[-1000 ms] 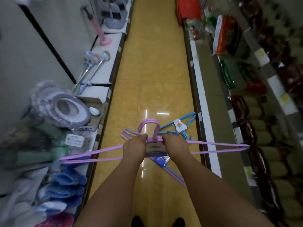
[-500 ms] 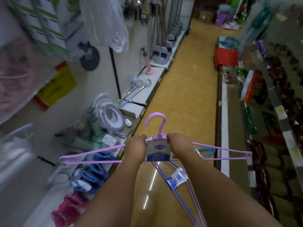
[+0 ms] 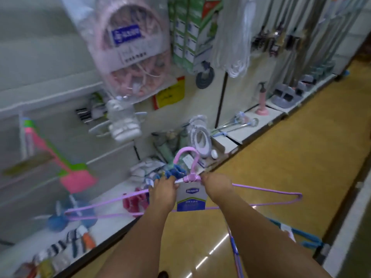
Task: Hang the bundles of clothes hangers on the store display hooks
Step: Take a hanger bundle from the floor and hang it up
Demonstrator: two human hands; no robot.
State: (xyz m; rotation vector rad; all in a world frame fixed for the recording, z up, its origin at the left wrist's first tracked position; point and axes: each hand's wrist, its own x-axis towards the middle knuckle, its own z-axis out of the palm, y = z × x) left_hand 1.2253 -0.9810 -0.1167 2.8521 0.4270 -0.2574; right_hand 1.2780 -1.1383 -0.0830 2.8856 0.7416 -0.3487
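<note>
**Hanger bundle raised toward the wall display**

Since half a second ago the view has swung left onto the shelving wall; both hands hold as before and the bundle's hook now sits in front of the shelf goods instead of the aisle floor.

Left hand (image 3: pixel 163 190) fingers curled over the top wire of the purple hanger bundle (image 3: pixel 267 192), just left of the neck. Right hand (image 3: pixel 217 188) curled over the same wire just right of the neck. Both clamped on it, forearms stretched forward. Card label (image 3: pixel 191 199) hangs from the neck between the two hands, blue and white. Pink-purple hook (image 3: pixel 185 157) stands upright above the hands, open side to the left. Bundle is held level, its left tip over the low shelf edge, its right tip over the floor.

Blue hanger bundle (image 3: pixel 307 237) lies on the yellow floor (image 3: pixel 291 157) below the right forearm, with a small tag on it.

Outward: white wall panel (image 3: pixel 40 67) with a bagged pink round clothes-peg rack (image 3: pixel 128 43) hanging high, green boxes (image 3: pixel 188 33) beside it, a pink-and-green dustpan (image 3: pixel 78 177) at left. Low shelf (image 3: pixel 112 225) carries slippers, a pale toilet seat ring (image 3: pixel 200 140), a pink plunger (image 3: pixel 262 101). Heavy motion blur on the left side.
</note>
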